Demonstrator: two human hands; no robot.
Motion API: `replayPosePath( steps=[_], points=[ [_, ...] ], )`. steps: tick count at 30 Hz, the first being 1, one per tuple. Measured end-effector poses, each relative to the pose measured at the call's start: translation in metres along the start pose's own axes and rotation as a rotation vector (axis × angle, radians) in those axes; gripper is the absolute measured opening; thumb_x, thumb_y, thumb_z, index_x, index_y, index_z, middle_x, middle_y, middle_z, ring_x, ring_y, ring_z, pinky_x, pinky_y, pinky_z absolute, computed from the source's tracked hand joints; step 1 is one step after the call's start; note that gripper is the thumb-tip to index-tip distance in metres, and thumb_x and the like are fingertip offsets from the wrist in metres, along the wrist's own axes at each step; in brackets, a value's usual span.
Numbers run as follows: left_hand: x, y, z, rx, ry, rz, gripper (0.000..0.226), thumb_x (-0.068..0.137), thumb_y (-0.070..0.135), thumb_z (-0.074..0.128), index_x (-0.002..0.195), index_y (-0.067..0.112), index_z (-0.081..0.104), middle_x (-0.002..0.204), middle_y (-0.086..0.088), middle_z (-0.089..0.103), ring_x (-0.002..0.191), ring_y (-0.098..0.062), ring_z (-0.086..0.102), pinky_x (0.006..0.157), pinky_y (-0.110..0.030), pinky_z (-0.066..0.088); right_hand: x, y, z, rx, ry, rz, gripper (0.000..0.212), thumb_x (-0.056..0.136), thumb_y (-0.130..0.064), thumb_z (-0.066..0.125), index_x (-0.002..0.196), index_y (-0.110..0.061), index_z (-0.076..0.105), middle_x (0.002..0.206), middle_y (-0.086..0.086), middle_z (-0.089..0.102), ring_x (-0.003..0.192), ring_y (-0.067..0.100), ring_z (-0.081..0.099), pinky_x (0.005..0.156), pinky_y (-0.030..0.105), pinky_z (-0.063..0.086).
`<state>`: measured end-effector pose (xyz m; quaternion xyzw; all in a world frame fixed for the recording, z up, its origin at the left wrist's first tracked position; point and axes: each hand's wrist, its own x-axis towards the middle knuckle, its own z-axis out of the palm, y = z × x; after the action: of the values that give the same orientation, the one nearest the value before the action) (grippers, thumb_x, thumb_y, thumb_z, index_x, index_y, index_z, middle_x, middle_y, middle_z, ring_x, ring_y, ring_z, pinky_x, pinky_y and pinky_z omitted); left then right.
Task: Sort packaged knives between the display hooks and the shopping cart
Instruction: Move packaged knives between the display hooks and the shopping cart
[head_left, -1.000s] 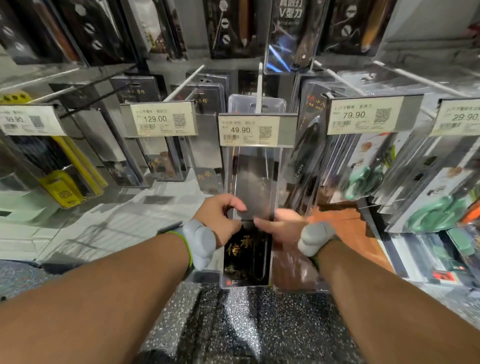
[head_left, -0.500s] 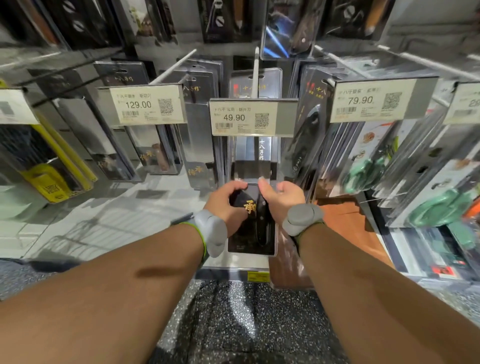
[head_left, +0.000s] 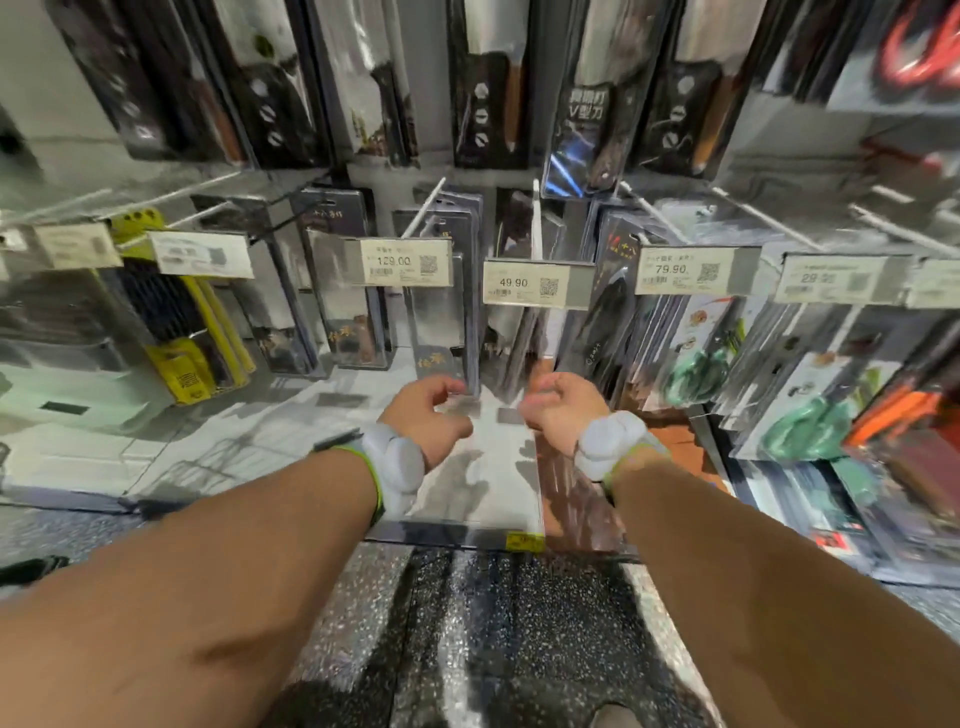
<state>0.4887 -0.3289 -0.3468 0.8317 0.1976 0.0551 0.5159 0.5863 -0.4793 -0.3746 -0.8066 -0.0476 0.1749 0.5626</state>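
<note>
A packaged knife (head_left: 511, 343) in a clear blister pack hangs on the centre display hook (head_left: 535, 218), behind the 49.90 price tag (head_left: 535, 283). My left hand (head_left: 428, 413) and my right hand (head_left: 558, 408) hover just below its lower edge, fingers loosely curled and apart, holding nothing. Both wrists wear white bands. The pack's lower part is partly hidden by neighbouring packs. No shopping cart is in view.
More packaged knives (head_left: 441, 291) hang left under a 129.00 tag and right (head_left: 613, 312) under a 79.90 tag. Green-handled scissors packs (head_left: 696, 374) hang further right, yellow packs (head_left: 176, 332) at left. A white shelf base (head_left: 483, 467) lies below, speckled floor beneath.
Both hands pushed the knife pack back along the 49.90 hook, then let go of it. The hands have drawn apart and the view tilted upward.
</note>
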Motion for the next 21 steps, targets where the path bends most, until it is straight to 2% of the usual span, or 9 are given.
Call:
replayPosePath(
  steps=[2, 3, 4, 6, 9, 12, 15, 18, 21],
  points=[
    [-0.022, 0.018, -0.027, -0.008, 0.062, 0.02, 0.046, 0.085, 0.002, 0.065, 0.129, 0.013, 0.059, 0.122, -0.004, 0.058, 0.11, -0.018, 0.055, 0.071, -0.012, 0.041, -0.036, -0.032, 0.007, -0.023, -0.068, -0.046, 0.021, 0.086, -0.014, 0.058, 0.084, -0.031, 0.047, 0.069, -0.008, 0.051, 0.059, 0.01, 0.047, 0.06, 0.019, 0.047],
    [-0.033, 0.027, -0.041, -0.002, 0.087, 0.048, 0.045, 0.084, 0.003, 0.066, 0.127, 0.014, 0.06, 0.12, -0.004, 0.059, 0.108, -0.017, 0.056, 0.069, -0.011, 0.039, -0.053, -0.044, 0.012, -0.058, -0.063, -0.103, 0.017, 0.088, -0.012, 0.055, 0.085, -0.028, 0.048, 0.065, -0.008, 0.047, 0.055, 0.008, 0.042, 0.051, 0.013, 0.04],
    [-0.044, 0.036, -0.055, 0.002, 0.111, 0.085, 0.044, 0.083, 0.003, 0.067, 0.125, 0.014, 0.061, 0.118, -0.005, 0.06, 0.103, -0.017, 0.056, 0.065, -0.009, 0.038, -0.071, -0.06, 0.018, -0.064, -0.05, -0.16, 0.014, 0.088, -0.009, 0.054, 0.094, -0.023, 0.054, 0.067, -0.006, 0.051, 0.056, 0.009, 0.046, 0.047, 0.011, 0.039],
    [-0.061, 0.056, -0.076, 0.034, 0.167, 0.148, 0.043, 0.083, 0.002, 0.065, 0.124, 0.014, 0.063, 0.116, -0.007, 0.063, 0.093, -0.017, 0.055, 0.059, -0.009, 0.036, -0.097, -0.086, 0.025, -0.001, -0.009, -0.232, 0.028, 0.087, -0.006, 0.058, 0.114, -0.011, 0.058, 0.079, 0.003, 0.061, 0.064, 0.016, 0.058, 0.047, 0.013, 0.044],
    [-0.101, 0.089, -0.119, 0.048, 0.207, 0.211, 0.039, 0.085, 0.003, 0.063, 0.123, 0.011, 0.061, 0.108, -0.007, 0.062, 0.077, -0.017, 0.057, 0.049, -0.007, 0.04, -0.141, -0.139, 0.037, -0.017, 0.003, -0.34, 0.032, 0.086, 0.0, 0.06, 0.118, -0.003, 0.057, 0.082, 0.01, 0.063, 0.069, 0.021, 0.064, 0.045, 0.015, 0.047],
    [-0.154, 0.118, -0.18, 0.037, 0.299, 0.276, 0.035, 0.08, 0.006, 0.067, 0.114, 0.014, 0.064, 0.089, 0.0, 0.059, 0.077, -0.014, 0.059, 0.055, -0.007, 0.04, -0.196, -0.199, 0.058, -0.022, -0.038, -0.469, 0.034, 0.084, -0.005, 0.066, 0.118, -0.006, 0.058, 0.091, 0.011, 0.065, 0.089, 0.028, 0.069, 0.052, 0.018, 0.047],
    [-0.188, 0.138, -0.232, 0.055, 0.393, 0.316, 0.034, 0.077, 0.013, 0.067, 0.11, 0.022, 0.063, 0.088, 0.004, 0.06, 0.074, -0.013, 0.056, 0.055, -0.01, 0.041, -0.233, -0.247, 0.076, -0.019, -0.095, -0.576, 0.034, 0.086, -0.006, 0.066, 0.119, -0.004, 0.057, 0.092, 0.011, 0.064, 0.083, 0.024, 0.065, 0.048, 0.013, 0.042],
    [-0.232, 0.156, -0.311, 0.081, 0.524, 0.333, 0.028, 0.083, 0.006, 0.062, 0.11, 0.016, 0.066, 0.092, -0.002, 0.061, 0.069, -0.015, 0.055, 0.053, -0.017, 0.045, -0.273, -0.301, 0.113, -0.051, -0.129, -0.678, 0.033, 0.085, -0.008, 0.069, 0.116, -0.004, 0.06, 0.095, 0.012, 0.064, 0.085, 0.03, 0.068, 0.041, 0.011, 0.04],
    [-0.287, 0.156, -0.428, 0.164, 0.662, 0.279, 0.014, 0.08, 0.011, 0.062, 0.091, 0.018, 0.069, 0.088, -0.014, 0.065, 0.073, -0.02, 0.054, 0.058, -0.025, 0.046, -0.317, -0.362, 0.19, -0.099, -0.312, -0.816, 0.037, 0.083, -0.008, 0.071, 0.118, -0.004, 0.059, 0.097, 0.011, 0.063, 0.076, 0.022, 0.063, 0.039, 0.01, 0.042]
  ],
)
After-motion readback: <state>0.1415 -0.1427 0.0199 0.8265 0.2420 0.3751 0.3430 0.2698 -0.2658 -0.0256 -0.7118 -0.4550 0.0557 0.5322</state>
